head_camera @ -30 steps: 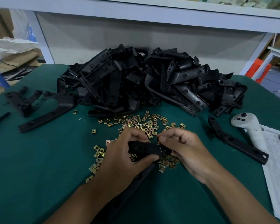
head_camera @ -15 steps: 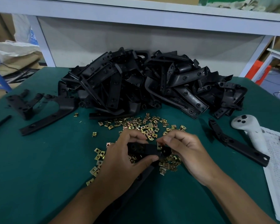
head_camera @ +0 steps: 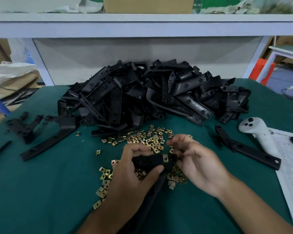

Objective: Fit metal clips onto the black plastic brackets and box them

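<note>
Gripping a black bracket (head_camera: pixel 152 162) just above the green table (head_camera: pixel 41 191), the left hand (head_camera: pixel 134 173) wraps its thumb and fingers round the near end; the rest of the part runs down under the wrist, mostly hidden. One brass clip (head_camera: pixel 165 158) sits on the bracket. The right hand (head_camera: pixel 196 164) hovers at the far end, fingers curled; whether they pinch anything I cannot tell. Loose clips (head_camera: pixel 142 139) lie scattered beneath, partly covered, before the bracket pile (head_camera: pixel 150 95).

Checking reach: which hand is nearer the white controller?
Right. The right hand lies between the held bracket and the white controller; the left hand is farther.
</note>
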Tool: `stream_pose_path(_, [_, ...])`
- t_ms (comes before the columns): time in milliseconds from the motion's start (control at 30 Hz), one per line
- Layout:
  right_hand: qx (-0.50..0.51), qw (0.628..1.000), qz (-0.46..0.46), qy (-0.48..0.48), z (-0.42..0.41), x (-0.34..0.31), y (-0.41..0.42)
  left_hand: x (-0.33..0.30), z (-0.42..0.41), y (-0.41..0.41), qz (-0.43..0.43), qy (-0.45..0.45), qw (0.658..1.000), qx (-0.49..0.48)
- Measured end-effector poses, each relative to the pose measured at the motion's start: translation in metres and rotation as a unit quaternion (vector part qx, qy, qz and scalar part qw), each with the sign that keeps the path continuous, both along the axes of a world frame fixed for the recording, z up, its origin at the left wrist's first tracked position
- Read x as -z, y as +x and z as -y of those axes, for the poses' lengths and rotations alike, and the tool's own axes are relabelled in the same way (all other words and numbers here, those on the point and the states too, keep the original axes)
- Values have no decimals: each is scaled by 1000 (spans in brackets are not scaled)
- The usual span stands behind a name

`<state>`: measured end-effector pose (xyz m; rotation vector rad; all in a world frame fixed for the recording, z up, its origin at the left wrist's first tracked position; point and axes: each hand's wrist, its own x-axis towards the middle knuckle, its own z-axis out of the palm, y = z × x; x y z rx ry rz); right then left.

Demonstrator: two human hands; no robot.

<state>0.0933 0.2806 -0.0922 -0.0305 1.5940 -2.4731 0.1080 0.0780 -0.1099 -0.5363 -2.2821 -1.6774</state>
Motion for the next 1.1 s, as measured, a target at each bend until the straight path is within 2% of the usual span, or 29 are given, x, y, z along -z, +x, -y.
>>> stream_pose_path(100, [26,993,65,-94,-5,-1,-4,-1,0,2,24,-1,999,31])
stream_pose_path(300, [8,986,89,-142,-3,-1,-5,-1,-1,2,25,-23,995,89])
stream_pose_path(567, [21,988,103,-114,-1,-9,-2,-4,1,1,4,-43,995,92])
stream_pose_path(900, [37,996,73,-25,1,-6,-2,-3,1,2,-11,-64,995,79])
stream_pose_path(1100, [49,995,77,-29,0,-3,-3,-3,1,2,-20,-66,995,78])
